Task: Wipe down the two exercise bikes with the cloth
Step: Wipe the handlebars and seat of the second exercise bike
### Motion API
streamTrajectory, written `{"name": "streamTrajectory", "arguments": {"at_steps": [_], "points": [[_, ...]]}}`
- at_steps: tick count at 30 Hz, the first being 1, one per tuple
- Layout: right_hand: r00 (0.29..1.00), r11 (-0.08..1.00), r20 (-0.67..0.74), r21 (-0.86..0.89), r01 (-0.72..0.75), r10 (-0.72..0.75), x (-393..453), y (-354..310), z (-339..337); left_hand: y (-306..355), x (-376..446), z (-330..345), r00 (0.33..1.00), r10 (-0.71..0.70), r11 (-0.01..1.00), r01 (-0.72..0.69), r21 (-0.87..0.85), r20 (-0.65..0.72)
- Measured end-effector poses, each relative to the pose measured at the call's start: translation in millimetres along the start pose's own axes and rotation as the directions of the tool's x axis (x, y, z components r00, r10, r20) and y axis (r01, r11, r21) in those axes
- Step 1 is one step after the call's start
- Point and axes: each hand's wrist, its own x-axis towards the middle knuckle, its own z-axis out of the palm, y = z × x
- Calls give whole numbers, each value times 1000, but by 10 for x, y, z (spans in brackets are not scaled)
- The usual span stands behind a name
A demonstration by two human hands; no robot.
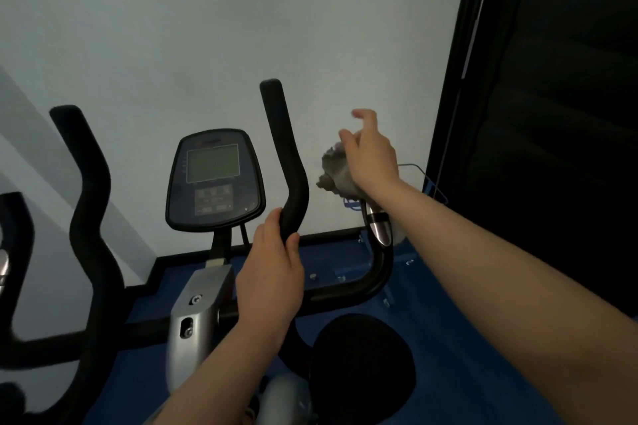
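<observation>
An exercise bike stands in front of me, with a dark console (214, 179) on a silver post (200, 304) and black foam handlebars. My left hand (272, 272) is wrapped around the lower bend of the inner right handlebar (284, 148). My right hand (369, 152) holds a crumpled grey cloth (333, 171) on top of the outer right grip, above its chrome sensor (379, 226); thumb and forefinger are lifted. A second bike's handlebar (13, 228) shows at the left edge.
A pale wall rises close behind the bike. A dark panel or doorway (552, 114) fills the right side. The floor (448, 286) is blue with a black skirting. A round black shape (362, 359) sits low beside the bike. A blue wire rack (431, 186) stands behind my right wrist.
</observation>
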Motion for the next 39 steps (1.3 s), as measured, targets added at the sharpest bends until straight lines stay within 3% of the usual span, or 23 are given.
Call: {"name": "streamTrajectory", "arguments": {"at_steps": [3, 8, 13, 17, 22, 27, 31, 33, 36, 39], "points": [[994, 993, 58, 76, -95, 91, 219, -85, -16, -2, 7, 10, 1000, -2, 1000, 2, -6, 3], [981, 888, 102, 418, -191, 163, -25, 143, 7, -12, 4, 6, 1000, 0, 1000, 0, 12, -4], [979, 940, 175, 303, -158, 108, 6, 161, -43, -8, 14, 6, 1000, 17, 1000, -17, 14, -5], [976, 900, 187, 398, -177, 109, -100, 151, -87, -9, 17, 10, 1000, 5, 1000, -5, 2, 5], [983, 989, 110, 25, -148, 144, -445, 385, 24, -6, 17, 12, 1000, 3, 1000, -3, -10, -8], [964, 959, 182, 168, -227, 196, -254, 130, -70, 17, 18, 1, 1000, 11, 1000, -11, 7, -4], [963, 971, 131, -85, -225, 235, -752, 343, -40, 26, 8, -5, 1000, 3, 1000, -3, 16, -10], [962, 975, 173, -111, -195, 212, -982, 471, -72, 31, -13, -15, 1000, 19, 1000, -19, 9, -17], [917, 939, 266, 94, -332, 298, -667, 374, -117, 33, 10, -13, 999, 25, 1000, -24, 15, -26], [869, 765, 362, 433, -476, 336, -528, 259, -185, 44, -7, -17, 1000, 16, 1000, -15, 12, -24]]}}
